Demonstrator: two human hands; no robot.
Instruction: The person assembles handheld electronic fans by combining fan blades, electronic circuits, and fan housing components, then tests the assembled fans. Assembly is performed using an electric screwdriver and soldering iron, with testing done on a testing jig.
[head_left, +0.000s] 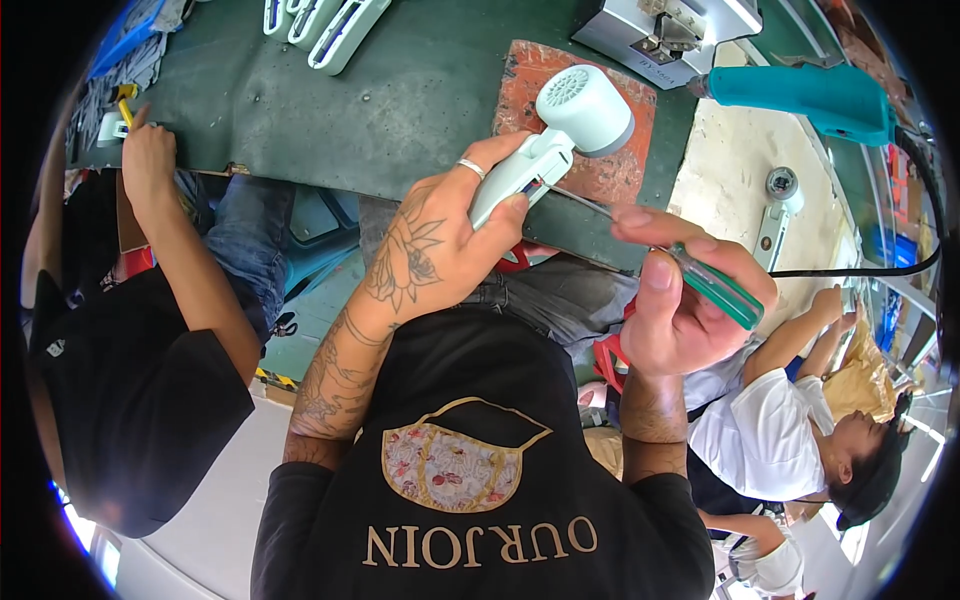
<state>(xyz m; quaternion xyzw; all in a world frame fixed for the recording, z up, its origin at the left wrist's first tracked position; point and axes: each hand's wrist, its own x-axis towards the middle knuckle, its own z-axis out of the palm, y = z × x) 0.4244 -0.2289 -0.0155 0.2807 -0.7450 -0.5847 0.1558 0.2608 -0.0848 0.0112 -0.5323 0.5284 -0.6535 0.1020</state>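
Observation:
In my left hand (445, 225) is a pale mint handheld fan (590, 112) with a round, grilled head, held tilted over the bench. My fingers wrap round its handle, with the head pointing away from me. My right hand (690, 310) grips the green handle of a screwdriver (715, 285) between thumb and fingers. The screwdriver's thin metal shaft points left toward the fan's handle, near my left fingertips. Whether the tip touches the handle I cannot tell. Under the fan's head lies a worn reddish board (520, 90).
Several similar mint handles (340, 35) lie at the far edge. A teal power screwdriver (800, 100) with a black cable and a grey metal machine (650, 45) stand far right. Another mint unit (775, 215) lies right. Co-workers sit on both sides; one's hand (148, 155) is at left.

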